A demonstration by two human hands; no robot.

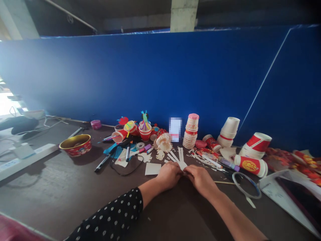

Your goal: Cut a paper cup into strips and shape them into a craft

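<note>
My left hand [169, 174] and my right hand [201, 179] meet near the middle of the table. Both are closed, pinching the near end of a white paper piece cut into strips [182, 164]. Its long narrow strips fan out beyond my fingertips, away from me. My fingers hide the pinched end. A square of white paper [152, 169] lies flat just left of my left hand. Thin paper scraps [204, 160] are scattered beyond my right hand.
Ahead stand a stack of paper cups [191, 134] and white cups [229, 130]. Left are decorated cups [144, 131], a black marker [106, 160], a red-gold bowl [76, 145] and a power strip [42, 154]. A tape-like ring [247, 185] and phone [301, 197] lie right.
</note>
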